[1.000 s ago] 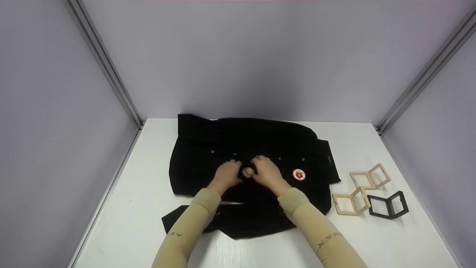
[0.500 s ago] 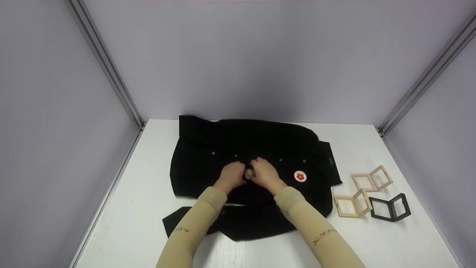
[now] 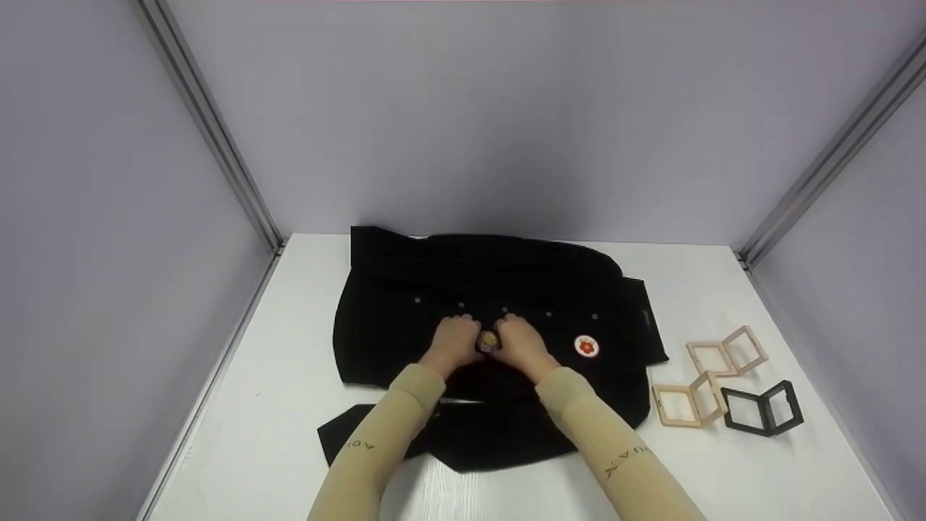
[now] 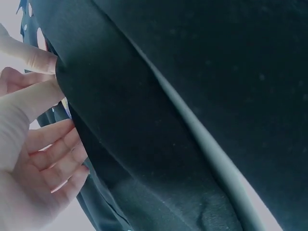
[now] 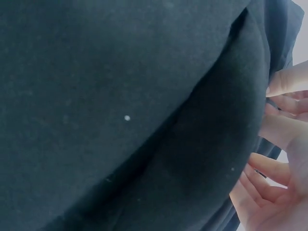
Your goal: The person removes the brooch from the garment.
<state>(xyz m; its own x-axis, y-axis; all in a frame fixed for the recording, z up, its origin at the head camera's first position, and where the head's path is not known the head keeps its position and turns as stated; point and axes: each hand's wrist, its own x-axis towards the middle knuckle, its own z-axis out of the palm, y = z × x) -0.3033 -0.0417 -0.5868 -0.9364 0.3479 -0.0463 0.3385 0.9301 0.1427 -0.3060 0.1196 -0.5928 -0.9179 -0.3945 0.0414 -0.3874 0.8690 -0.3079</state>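
White desk: set inside pale grey walls, with metal strips at the corners.
Small round badge with a yellow centre and dark rim: on a black cloth garment, between the two hands.
Left hand: fingers bent in, gripping cloth at the badge's left; I cannot tell whether its hidden fingertips also hold the badge.
Right hand: fingers bent likewise, gripping cloth at the badge's right, fingertips partly hidden.
Garment's lie: spread across the desk, raised at the hands; a white gap shows above its nearest part.
Small round grey fasteners: in a row beyond the hands.
White round badge with a red flower: on the garment, right of the right hand.
Hinged square frames: pinkish, light wood-coloured and black, standing part-open at the desk's right.
Beige sleeves: on both forearms.
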